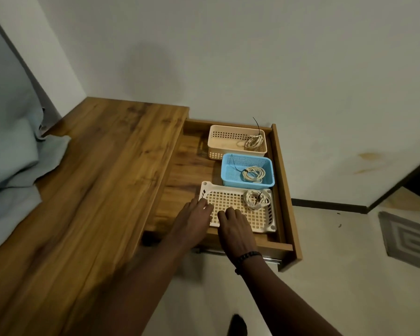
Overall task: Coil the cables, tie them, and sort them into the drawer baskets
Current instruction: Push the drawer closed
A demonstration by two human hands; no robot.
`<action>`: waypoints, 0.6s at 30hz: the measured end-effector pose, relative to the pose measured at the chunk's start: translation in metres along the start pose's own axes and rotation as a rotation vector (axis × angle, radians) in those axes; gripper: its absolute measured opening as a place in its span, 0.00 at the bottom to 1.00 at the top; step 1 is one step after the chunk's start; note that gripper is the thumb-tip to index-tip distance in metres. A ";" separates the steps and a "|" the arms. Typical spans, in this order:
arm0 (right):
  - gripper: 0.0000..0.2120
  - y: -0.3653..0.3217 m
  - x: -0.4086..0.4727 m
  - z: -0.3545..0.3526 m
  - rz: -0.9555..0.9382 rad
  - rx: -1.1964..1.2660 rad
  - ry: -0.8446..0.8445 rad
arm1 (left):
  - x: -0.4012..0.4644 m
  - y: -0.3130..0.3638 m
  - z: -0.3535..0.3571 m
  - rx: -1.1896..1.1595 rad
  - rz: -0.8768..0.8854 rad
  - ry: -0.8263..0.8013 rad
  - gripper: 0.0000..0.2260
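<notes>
A pulled-out wooden drawer [283,180] stands open at the right end of a long brown wooden tabletop [95,178], and three plastic baskets sit in a row inside it, close against its right wall. Farthest from the person is a cream rectangular slotted basket [218,141] holding a coiled pale cable [254,142] with a thin black tie sticking up from it. In the middle, touching or just beside its neighbours, is a light blue mesh basket [230,166] with a second coiled pale cable [253,174] bound by a black tie. Nearest is a shallow white lattice tray basket [230,198], and a third coiled pale cable [256,200] lies in its far right corner. The left hand [194,220] rests on the tray's near left corner, fingers bent over the rim; whether they truly grip it cannot be told. The right hand [235,225], with a dark beaded bracelet [246,258] at the wrist, lies on the tray's near edge with fingers loosely curved on the lattice, well apart from the coil. Crumpled grey-blue cloth [12,161] lies heaped on the tabletop's left side. A grey patterned floor mat [407,238] lies on the pale floor to the right.
</notes>
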State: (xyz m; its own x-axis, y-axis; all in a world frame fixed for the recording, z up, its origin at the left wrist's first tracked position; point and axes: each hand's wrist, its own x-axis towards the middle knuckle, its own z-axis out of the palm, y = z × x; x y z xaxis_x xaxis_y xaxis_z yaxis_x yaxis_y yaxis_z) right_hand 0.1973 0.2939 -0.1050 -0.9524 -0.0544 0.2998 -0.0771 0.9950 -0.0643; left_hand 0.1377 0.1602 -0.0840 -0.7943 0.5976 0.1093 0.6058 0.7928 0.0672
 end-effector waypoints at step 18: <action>0.25 0.119 -0.065 0.008 0.684 0.058 -0.328 | -0.015 0.091 0.045 -0.074 0.059 -0.371 0.27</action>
State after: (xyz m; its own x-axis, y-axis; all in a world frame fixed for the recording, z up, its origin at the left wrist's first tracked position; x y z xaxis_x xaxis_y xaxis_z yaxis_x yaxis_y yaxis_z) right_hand 0.2476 0.4149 -0.1392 -0.8316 0.5416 -0.1229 0.5554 0.8103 -0.1867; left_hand 0.2023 0.2284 -0.1244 -0.7127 0.6553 -0.2504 0.6418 0.7532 0.1443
